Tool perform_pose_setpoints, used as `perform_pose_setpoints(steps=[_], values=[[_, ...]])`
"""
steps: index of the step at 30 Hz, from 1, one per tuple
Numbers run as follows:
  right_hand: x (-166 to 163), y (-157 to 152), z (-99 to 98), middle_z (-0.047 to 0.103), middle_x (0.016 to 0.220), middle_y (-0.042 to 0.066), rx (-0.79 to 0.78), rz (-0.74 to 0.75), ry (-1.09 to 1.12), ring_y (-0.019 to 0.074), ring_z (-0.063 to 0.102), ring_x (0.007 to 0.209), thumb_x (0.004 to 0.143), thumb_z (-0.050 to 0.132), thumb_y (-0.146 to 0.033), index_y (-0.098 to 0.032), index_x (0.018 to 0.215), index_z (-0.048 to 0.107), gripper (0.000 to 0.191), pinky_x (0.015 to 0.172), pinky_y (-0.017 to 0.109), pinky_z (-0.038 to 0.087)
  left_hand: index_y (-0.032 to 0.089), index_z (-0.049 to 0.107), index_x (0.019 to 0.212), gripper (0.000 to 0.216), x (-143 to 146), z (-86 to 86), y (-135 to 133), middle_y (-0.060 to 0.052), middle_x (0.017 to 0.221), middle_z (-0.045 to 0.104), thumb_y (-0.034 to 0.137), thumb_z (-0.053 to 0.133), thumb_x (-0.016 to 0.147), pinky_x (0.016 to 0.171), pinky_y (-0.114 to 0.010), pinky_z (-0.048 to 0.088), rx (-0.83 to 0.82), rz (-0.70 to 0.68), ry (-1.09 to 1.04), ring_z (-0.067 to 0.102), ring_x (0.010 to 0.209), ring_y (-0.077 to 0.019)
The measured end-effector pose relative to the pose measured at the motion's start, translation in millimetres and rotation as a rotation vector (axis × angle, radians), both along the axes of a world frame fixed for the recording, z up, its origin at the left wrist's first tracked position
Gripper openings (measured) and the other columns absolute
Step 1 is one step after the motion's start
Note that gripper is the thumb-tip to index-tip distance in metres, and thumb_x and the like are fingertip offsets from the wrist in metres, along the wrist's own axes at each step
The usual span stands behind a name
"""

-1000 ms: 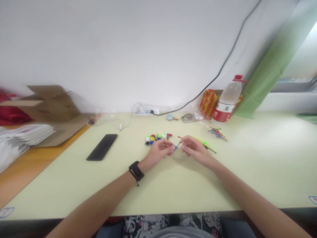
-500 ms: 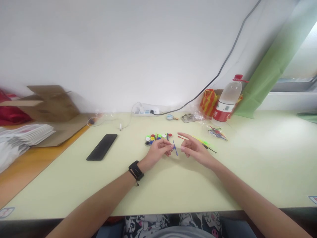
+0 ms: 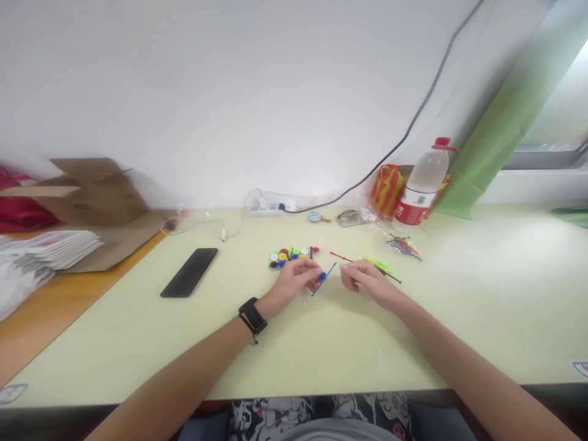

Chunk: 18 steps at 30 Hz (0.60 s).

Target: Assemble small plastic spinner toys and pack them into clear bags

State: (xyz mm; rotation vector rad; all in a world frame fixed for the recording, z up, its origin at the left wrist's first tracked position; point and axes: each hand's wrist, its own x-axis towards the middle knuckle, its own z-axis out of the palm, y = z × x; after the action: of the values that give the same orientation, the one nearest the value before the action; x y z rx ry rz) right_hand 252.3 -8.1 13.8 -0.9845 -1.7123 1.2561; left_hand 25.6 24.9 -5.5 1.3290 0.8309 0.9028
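Note:
My left hand (image 3: pixel 299 279) pinches a round blue plastic piece (image 3: pixel 322 276) between thumb and fingertips. Across the front of that piece runs a thin blue rod (image 3: pixel 330 269) with pointed ends, slanting up to the right. Just right of the rod is my right hand (image 3: pixel 365 280), its fingers curled in and nothing visible in them. Behind my left hand lies a cluster of coloured round pieces (image 3: pixel 282 256). A red rod (image 3: pixel 340 256) and some yellow-green and black rods (image 3: pixel 388 274) lie behind my right hand, partly covered by it.
A black phone (image 3: pixel 189 272) lies at left. Farther back are a power strip (image 3: pixel 272 206), eyeglasses (image 3: pixel 349 216) and a large water bottle (image 3: pixel 421 187). A bag of small coloured parts (image 3: pixel 404 246) lies at right. A cardboard box (image 3: pixel 98 190) stands far left.
The blue rod has turned from leaning left to slanting up rightward, and the round blue piece now shows. My right index finger has curled in, and that hand has shifted slightly right.

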Motion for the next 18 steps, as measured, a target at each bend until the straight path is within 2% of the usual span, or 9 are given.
perform_pose_setpoints(steps=[4, 9, 11, 14, 18], values=[[-4.2, -2.9, 3.3, 0.059, 0.064, 0.0, -0.037, 0.044, -0.031, 0.0139, 0.051, 0.057, 0.091, 0.066, -0.06, -0.02, 0.072, 0.059, 0.044, 0.055, 0.028, 0.039, 0.016, 0.077, 0.108, 0.036, -0.1, -1.2, -1.1, -0.004, 0.08, 0.07, 0.042, 0.079, 0.083, 0.068, -0.028, 0.054, -0.004, -0.034, -0.001, 0.064, 0.068, -0.0139], [-5.0, -4.2, 4.7, 0.058, 0.063, 0.001, -0.015, 0.028, -0.044, 0.0138, 0.05, 0.058, 0.091, 0.065, -0.06, -0.019, 0.065, 0.059, 0.049, 0.054, 0.028, 0.039, 0.016, 0.075, 0.099, 0.028, 0.6, 0.7, -1.6, -0.005, 0.086, 0.071, 0.037, 0.08, 0.082, 0.074, -0.029, 0.054, -0.065, -0.05, -0.066, 0.066, 0.074, -0.015], [-4.7, -4.4, 5.6, 0.058, 0.064, 0.001, -0.024, 0.025, -0.031, 0.0138, 0.05, 0.058, 0.09, 0.066, -0.059, -0.019, 0.07, 0.062, 0.045, 0.055, 0.028, 0.04, 0.016, 0.07, 0.096, 0.025, 0.6, 2.5, -1.3, -0.004, 0.085, 0.07, 0.034, 0.08, 0.08, 0.075, -0.03, 0.054, -0.098, -0.044, -0.099, 0.067, 0.075, -0.0154], [-5.5, -5.0, 6.5, 0.056, 0.066, -0.001, -0.049, -0.004, 0.008, 0.0147, 0.053, 0.062, 0.088, 0.07, -0.058, -0.02, 0.091, 0.066, 0.038, 0.056, 0.027, 0.042, 0.016, 0.066, 0.092, 0.022, 0.5, 4.7, -1.3, -0.003, 0.08, 0.068, 0.029, 0.078, 0.078, 0.075, -0.03, 0.054, -0.141, -0.039, -0.129, 0.067, 0.073, -0.0157], [-6.7, -6.0, 5.5, 0.051, 0.068, -0.004, -0.041, -0.042, 0.048, 0.0148, 0.052, 0.065, 0.089, 0.07, -0.053, -0.024, 0.122, 0.061, 0.045, 0.056, 0.026, 0.043, 0.017, 0.064, 0.091, 0.022, 0.2, 6.3, -2.4, -0.002, 0.079, 0.066, 0.027, 0.079, 0.078, 0.074, -0.028, 0.053, -0.129, -0.055, -0.139, 0.066, 0.073, -0.0146]])
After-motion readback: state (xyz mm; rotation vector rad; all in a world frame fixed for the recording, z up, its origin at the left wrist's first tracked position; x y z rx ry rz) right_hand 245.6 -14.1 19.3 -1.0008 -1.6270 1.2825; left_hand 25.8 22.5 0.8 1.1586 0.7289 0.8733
